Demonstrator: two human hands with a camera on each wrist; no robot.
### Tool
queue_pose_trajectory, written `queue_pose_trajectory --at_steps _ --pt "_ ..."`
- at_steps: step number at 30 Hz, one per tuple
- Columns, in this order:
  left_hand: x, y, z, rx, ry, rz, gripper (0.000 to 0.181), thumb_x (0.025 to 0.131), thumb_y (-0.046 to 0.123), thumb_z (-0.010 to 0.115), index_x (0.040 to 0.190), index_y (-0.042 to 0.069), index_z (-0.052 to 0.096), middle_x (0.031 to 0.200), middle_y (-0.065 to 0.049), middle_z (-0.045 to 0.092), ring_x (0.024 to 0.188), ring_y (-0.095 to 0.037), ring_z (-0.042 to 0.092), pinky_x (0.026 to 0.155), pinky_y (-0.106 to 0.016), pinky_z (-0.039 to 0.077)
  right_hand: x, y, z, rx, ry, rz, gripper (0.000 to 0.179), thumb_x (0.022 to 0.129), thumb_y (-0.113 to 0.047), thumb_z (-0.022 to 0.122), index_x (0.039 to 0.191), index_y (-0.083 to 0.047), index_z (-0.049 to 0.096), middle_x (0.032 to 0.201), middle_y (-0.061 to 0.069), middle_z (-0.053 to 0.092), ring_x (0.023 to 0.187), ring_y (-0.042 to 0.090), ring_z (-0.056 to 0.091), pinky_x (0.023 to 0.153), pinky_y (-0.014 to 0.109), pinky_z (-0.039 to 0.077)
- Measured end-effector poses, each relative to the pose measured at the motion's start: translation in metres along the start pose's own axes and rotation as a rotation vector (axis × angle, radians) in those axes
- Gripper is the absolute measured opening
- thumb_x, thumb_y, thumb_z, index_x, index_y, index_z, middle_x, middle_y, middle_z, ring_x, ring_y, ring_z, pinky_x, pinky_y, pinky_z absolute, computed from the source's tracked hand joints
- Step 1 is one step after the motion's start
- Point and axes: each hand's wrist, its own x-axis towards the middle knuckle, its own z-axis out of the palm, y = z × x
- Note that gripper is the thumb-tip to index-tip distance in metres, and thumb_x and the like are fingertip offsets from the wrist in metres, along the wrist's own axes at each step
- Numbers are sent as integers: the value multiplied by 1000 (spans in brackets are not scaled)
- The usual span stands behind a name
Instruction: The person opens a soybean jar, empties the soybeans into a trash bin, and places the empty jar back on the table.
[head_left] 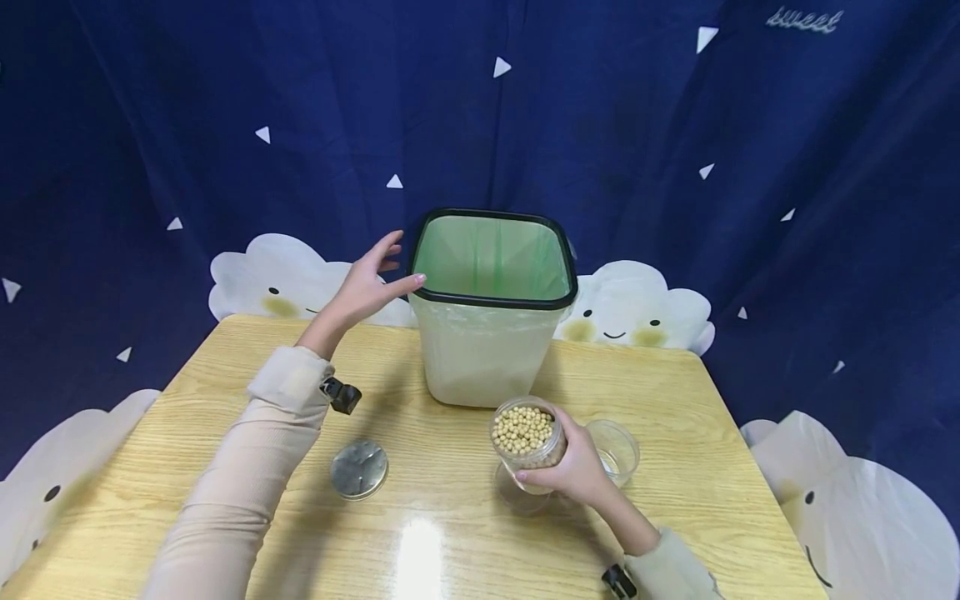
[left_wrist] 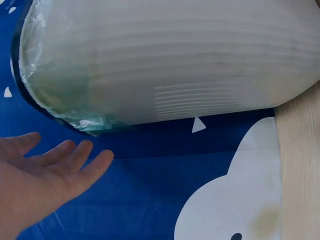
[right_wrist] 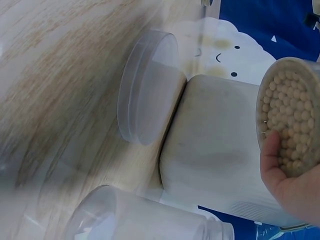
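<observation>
My right hand (head_left: 576, 465) grips a clear jar (head_left: 553, 454) of round, pale yellow soybeans (head_left: 522, 430). The jar is held above the table, its open top visible in the head view. Through its clear base the beans (right_wrist: 287, 112) show in the right wrist view, with the thumb along its side. My left hand (head_left: 367, 287) has its fingers spread beside the left rim of a white trash bin (head_left: 480, 358). In the left wrist view that hand (left_wrist: 55, 175) holds nothing, and its fingertips are near the bin's black rim (left_wrist: 37, 105). A pale green liner (head_left: 491, 250) hangs inside the bin.
An uncovered clear jar (head_left: 618, 450) stands right of my right hand. A clear plastic lid (head_left: 517, 498) lies below the held jar. A round silver lid (head_left: 358, 469) lies on the wooden table (head_left: 675, 417), left of centre. Dark blue cloth (head_left: 322, 125) hangs behind.
</observation>
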Motion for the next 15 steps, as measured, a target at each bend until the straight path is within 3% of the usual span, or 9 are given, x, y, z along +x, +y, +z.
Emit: queue_pose_trajectory --at_steps 6,10,15 --pt "7 2 7 -28 -68 -57 87 80 30 67 146 12 15 145 -17 25 129 -32 30 101 -46 31 2 -25 -8 21 15 19 83 53 -3 84 125 4 45 115 20 56 105 32 52 90 42 41" --pt "9 3 11 12 -98 -94 92 78 34 70 147 13 13 148 -11 20 130 -31 28 101 -45 32 5 -16 -16 12 5 36 84 54 -7 86 128 -1 45 118 15 55 107 26 50 93 35 40" --pt "11 2 12 35 -110 -124 95 76 37 71 147 15 12 149 -10 17 129 -33 28 100 -47 32 14 -12 -31 26 -5 -6 85 55 -6 85 129 -4 45 120 14 54 107 19 50 92 29 40"
